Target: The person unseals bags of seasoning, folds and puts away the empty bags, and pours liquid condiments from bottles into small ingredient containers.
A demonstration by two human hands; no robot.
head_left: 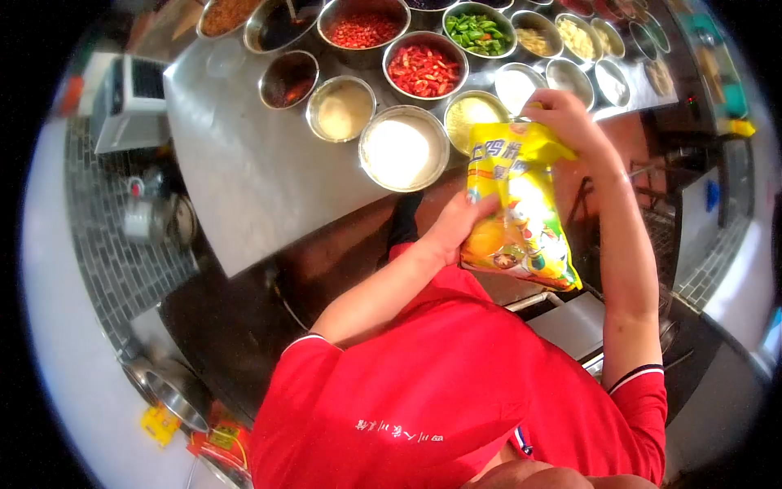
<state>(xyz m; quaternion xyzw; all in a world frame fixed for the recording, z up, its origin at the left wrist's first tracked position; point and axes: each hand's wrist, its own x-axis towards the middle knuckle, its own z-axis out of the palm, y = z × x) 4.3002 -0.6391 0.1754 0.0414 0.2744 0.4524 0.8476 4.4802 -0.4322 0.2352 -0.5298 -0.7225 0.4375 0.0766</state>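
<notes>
A yellow printed seasoning bag (pixel 521 204) hangs at a slight tilt in front of the red shirt, just off the counter's near edge. My left hand (pixel 460 228) grips its left side, with the thumb on the front face. At the bag's upper right corner, my right hand (pixel 562 118) has its fingers closed on the top edge. Whether the top is torn cannot be made out. Right behind the bag stands a metal bowl of pale yellow granules (pixel 475 116). A bowl of white powder (pixel 405 148) is to its left.
Several metal bowls crowd the steel counter (pixel 236 171), among them chopped red chillies (pixel 423 69), green peppers (pixel 479 34) and a dark sauce (pixel 287 81). A white appliance (pixel 134 102) stands at the left. Metal basins (pixel 175 395) are at lower left.
</notes>
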